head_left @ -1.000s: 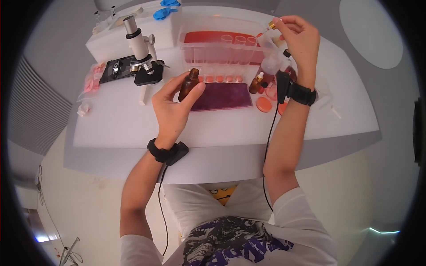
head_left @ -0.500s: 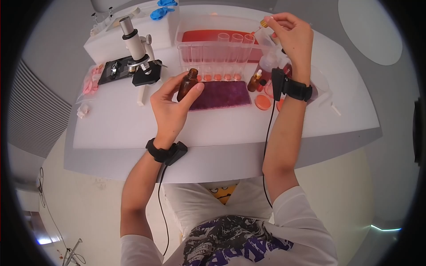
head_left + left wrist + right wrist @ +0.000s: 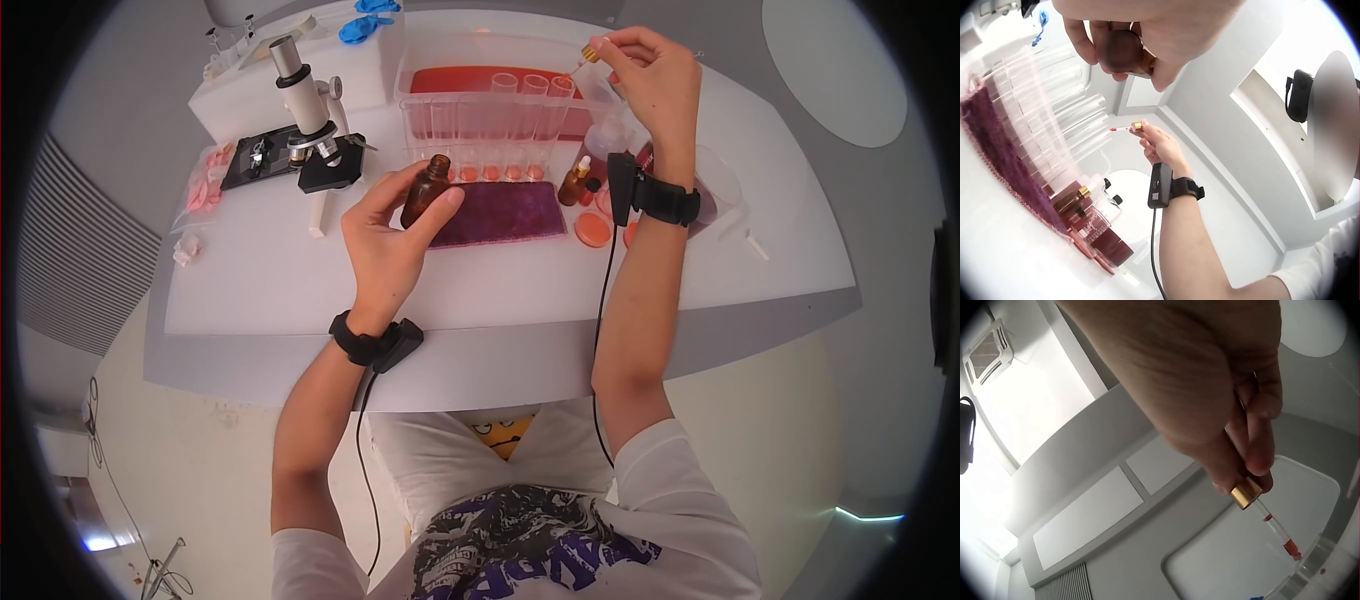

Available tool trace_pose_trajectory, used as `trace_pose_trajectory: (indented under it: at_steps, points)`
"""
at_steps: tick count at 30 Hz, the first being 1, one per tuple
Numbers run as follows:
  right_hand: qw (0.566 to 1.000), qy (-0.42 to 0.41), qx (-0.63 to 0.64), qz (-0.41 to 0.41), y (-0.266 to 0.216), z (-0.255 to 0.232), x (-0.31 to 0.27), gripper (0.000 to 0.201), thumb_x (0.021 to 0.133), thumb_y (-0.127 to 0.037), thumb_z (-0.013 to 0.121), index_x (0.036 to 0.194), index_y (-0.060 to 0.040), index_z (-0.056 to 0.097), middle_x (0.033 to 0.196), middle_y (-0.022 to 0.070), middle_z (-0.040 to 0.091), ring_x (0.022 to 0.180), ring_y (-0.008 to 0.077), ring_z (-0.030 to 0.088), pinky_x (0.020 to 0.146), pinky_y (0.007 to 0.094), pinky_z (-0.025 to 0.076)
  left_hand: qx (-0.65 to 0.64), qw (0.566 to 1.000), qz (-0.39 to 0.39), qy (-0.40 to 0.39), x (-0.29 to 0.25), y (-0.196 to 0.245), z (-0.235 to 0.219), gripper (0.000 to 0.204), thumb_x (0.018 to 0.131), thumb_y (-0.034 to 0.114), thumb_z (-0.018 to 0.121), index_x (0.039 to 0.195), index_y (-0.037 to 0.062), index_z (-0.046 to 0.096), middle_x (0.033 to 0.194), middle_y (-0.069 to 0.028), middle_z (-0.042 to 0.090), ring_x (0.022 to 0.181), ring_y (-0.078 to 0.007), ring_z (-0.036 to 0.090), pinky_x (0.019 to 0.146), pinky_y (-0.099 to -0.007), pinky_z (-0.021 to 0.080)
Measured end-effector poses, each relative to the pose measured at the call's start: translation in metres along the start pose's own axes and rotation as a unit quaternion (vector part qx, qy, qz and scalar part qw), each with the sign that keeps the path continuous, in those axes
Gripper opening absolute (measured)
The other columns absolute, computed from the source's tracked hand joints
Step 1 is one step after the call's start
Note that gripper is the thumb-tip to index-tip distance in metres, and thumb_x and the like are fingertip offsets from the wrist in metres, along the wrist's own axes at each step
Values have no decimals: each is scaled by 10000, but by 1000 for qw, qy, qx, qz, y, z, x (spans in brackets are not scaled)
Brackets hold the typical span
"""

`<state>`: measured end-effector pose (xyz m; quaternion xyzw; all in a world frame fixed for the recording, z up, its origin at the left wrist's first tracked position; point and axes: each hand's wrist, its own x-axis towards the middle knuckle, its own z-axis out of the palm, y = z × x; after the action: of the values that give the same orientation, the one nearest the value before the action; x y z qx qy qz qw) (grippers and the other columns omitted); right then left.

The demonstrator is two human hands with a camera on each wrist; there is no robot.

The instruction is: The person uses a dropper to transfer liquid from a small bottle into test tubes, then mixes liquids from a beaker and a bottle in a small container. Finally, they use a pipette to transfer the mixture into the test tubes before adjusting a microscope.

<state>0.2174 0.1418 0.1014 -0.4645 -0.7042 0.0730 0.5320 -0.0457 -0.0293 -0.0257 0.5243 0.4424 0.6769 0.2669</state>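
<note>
My left hand (image 3: 385,245) grips an uncapped amber glass bottle (image 3: 424,203) above the near left of a purple cloth (image 3: 505,215). Raised at the back right, my right hand (image 3: 657,90) pinches a dropper (image 3: 590,54) by its gold-collared top. Red liquid sits in the dropper's glass tip (image 3: 1291,549), which points down at the mouth of the rightmost test tube (image 3: 552,115). Several clear tubes stand in a row in a clear rack, with orange-red bottoms (image 3: 513,173). From the left wrist view, the bottle (image 3: 1124,51) appears base-on under the palm.
A microscope (image 3: 305,100) stands on the left, near blue gloves (image 3: 362,28) on a white block. Behind the rack is a clear bin (image 3: 410,60) with red contents. On the right are a second amber dropper bottle (image 3: 572,185), an orange-red dish (image 3: 592,231) and a white stick (image 3: 757,247).
My right hand has moved left and brought the dropper tip to the rightmost tube's mouth. My left hand has stayed nearly still with the bottle.
</note>
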Motion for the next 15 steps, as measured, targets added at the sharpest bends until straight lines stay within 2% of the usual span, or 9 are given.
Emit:
trace_pose_trajectory:
  at_steps: [2,4,5,11,13,15]
  points:
    - [1000,5,-2,1,2,0,-1,251,935,-296,912,1036,-72,865,867,26,820,688,69,701,611,218,538,-1,1000,-3,0,-1,-1,-2,396,918,150,940,1249,-26,812,1035,-32,779,935,-109,684,949,-294,544]
    - [1000,9,-3,1,2,0,0,249,934,-295,913,1036,-72,866,865,26,819,687,70,701,609,219,537,29,999,-5,-24,0,-3,-5,420,965,110,894,1337,-39,772,1164,-82,805,1078,-134,733,1011,-296,569]
    - [1000,10,-4,2,3,1,0,246,934,-294,913,1035,-74,866,863,26,818,687,71,703,608,220,538,29,999,-5,-24,0,-3,-5,420,965,110,894,1337,-39,772,1164,-82,805,1078,-134,733,1011,-296,569]
    - [1000,12,-8,0,4,0,0,245,937,-291,908,1038,-72,864,868,30,822,689,77,713,603,225,540,27,999,-13,-22,-1,-2,-4,425,965,111,894,1342,-41,769,1163,-80,804,1075,-133,731,1009,-296,569]
    - [1000,15,-11,2,2,0,-1,245,938,-290,906,1039,-71,864,871,32,823,689,78,714,601,226,540,0,1000,-2,1,0,-2,0,399,917,171,944,1242,-22,815,1029,-42,789,933,-114,692,955,-298,548]
    - [999,12,20,38,-5,-1,-3,245,940,-288,904,1037,-67,861,874,34,825,686,78,714,598,226,539,1,1000,-1,2,0,-1,0,400,918,172,944,1244,-21,815,1028,-42,789,933,-114,693,956,-297,548]
